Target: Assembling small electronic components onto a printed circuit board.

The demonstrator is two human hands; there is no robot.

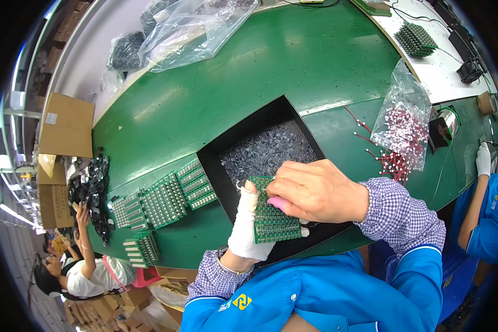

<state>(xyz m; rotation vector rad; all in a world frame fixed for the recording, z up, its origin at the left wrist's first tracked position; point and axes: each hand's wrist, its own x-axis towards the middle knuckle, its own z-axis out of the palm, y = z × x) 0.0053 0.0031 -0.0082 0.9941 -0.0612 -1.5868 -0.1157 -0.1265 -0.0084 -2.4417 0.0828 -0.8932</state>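
My left hand [243,231], in a white glove that leaves the thumb tip bare, grips a green circuit board panel [278,226] by its left side. White glove fingertips show at the panel's right edge. Over the panel's upper part is my right hand [320,191], fingers bent together, a pink finger cot [280,205] on the thumb. Whatever its fingertips pinch is hidden. Beneath both hands stands a black box [239,126] holding a heap of small dark, shiny parts [268,150].
Several green board panels [163,202] lie at left on the green table [171,116]. To the right, a clear bag [401,124] holds red-wired white connectors, some spilled. A solder spool [450,119] stands beyond. Co-workers sit left and right; a cardboard box [66,127] stands far left.
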